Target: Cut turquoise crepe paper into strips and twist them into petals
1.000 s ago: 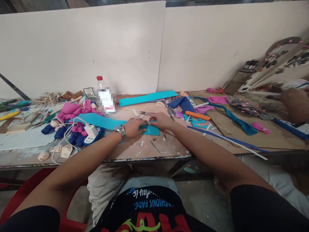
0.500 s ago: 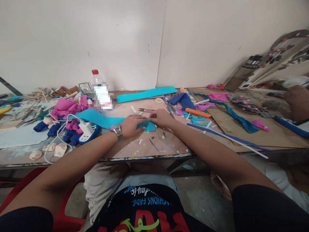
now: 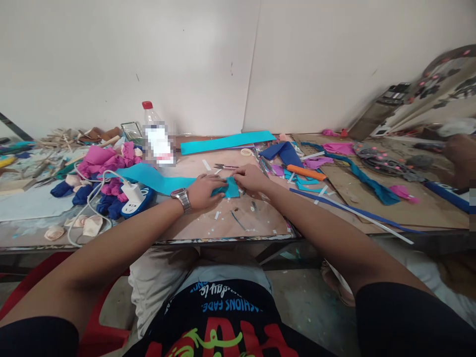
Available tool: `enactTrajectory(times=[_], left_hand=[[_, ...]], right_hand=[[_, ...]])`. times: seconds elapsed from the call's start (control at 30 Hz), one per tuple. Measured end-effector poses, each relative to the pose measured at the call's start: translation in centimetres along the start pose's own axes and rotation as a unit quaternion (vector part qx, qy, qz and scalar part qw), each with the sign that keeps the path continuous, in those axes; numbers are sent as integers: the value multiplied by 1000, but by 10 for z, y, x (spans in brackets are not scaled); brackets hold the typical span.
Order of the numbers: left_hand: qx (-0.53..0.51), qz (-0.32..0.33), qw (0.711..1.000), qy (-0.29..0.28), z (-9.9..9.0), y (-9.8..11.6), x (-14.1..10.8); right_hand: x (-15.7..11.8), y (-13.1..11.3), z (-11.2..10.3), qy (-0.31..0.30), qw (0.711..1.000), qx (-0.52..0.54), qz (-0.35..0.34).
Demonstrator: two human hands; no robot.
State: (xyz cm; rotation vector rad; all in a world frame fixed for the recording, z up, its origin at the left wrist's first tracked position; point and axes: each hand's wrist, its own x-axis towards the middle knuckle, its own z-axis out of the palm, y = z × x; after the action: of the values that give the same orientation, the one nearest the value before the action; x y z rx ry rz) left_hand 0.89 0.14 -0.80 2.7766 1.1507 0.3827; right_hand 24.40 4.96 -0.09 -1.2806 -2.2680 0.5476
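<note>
A turquoise crepe paper strip [image 3: 163, 184] lies along the tabletop, its right end under both my hands. My left hand [image 3: 206, 191] rests flat on it with fingers stretched out, holding it down against the table. My right hand [image 3: 250, 179] is closed, its fingertips pinched at the right edge of the strip; the exact grip is partly hidden. Just beyond my hands lies a pair of scissors [image 3: 226, 166]. Another turquoise strip [image 3: 226, 143] lies farther back by the wall.
At left, a white plug [image 3: 133, 192] sits in a blue power strip [image 3: 139, 207] near pink crumpled paper [image 3: 102, 157]. Behind stands a red-capped bottle [image 3: 149, 115]. An orange roll [image 3: 306, 172] and paper scraps lie right. Another person's hand [image 3: 459, 158] shows at far right.
The end of the turquoise strip shows more openly between my hands. My right hand has shifted slightly to the right; my left hand stays on the strip.
</note>
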Motion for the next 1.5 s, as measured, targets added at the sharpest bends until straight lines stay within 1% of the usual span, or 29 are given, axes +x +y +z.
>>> enactTrajectory(times=[0.07,0.17,0.27,0.37,0.53,0.67,0.8,0.93,1.17,1.37,1.5], left_hand=[[-3,3,1000,5,1,0,0],[-7,13,1000,10,4,-2,0],[-8,13,1000,14,7,-4,0],[-8,10,1000,8,8,-5,-1],[-10,14,1000,5,6,-6,-1],[-15,11,1000,2,4,-7,0],[-36,22,999,16,1,-6,1],[-55,-6,998,33,-3,-4,-1],[-35,-8,999,7,0,-8,-3],[-23,-18,1000,-3,2,-10,-3],[-9,-18,1000,-8,1,-11,-3]], right_hand=[[0,0,0,-11,999,27,14],[0,2,2,-18,999,48,10],[1,4,2,-15,999,42,-2],[1,3,2,-26,999,31,-2],[1,1,1,-49,998,29,-14],[1,3,2,-51,998,31,-16],[2,4,2,-53,998,26,-24],[2,5,2,-59,998,18,-32],[5,9,0,-82,994,6,-78],[4,7,-1,-80,994,-7,-70],[4,6,-3,-88,991,-11,-103]])
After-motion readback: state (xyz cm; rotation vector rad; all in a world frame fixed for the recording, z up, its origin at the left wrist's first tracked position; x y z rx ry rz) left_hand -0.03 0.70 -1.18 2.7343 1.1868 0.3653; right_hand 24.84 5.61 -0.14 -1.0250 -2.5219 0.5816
